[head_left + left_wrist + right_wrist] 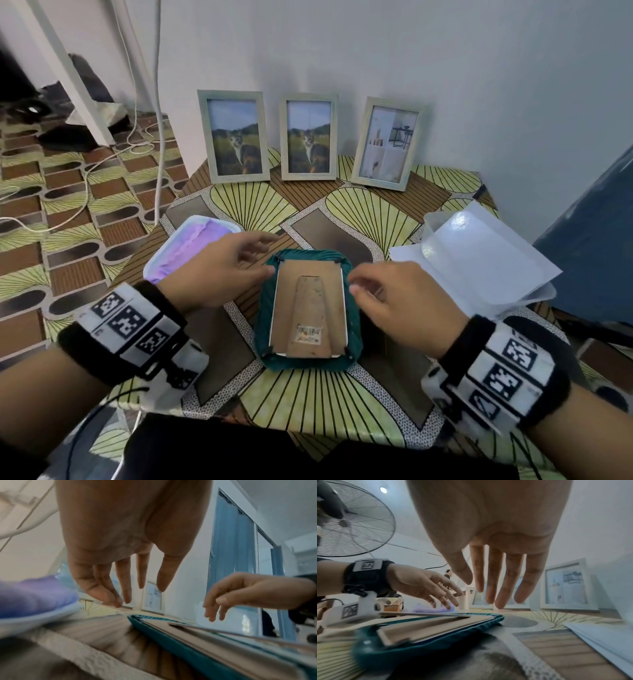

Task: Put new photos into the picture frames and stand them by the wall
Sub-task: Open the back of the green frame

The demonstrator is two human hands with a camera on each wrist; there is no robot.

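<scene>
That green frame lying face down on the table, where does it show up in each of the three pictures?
Head: green frame at centre, between both hands.
Left wrist: its edge runs along the lower right.
Right wrist: it lies lower left.
Shared landmark: the pale frame with the furniture photo by the wall.

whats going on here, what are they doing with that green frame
A person is working on a teal picture frame that lies face down on the table, cardboard back and stand up. The left hand and right hand hover open over its top corners, holding nothing. Three pale frames already stand against the wall with photos in them. Loose white sheets lie to the right.
</scene>
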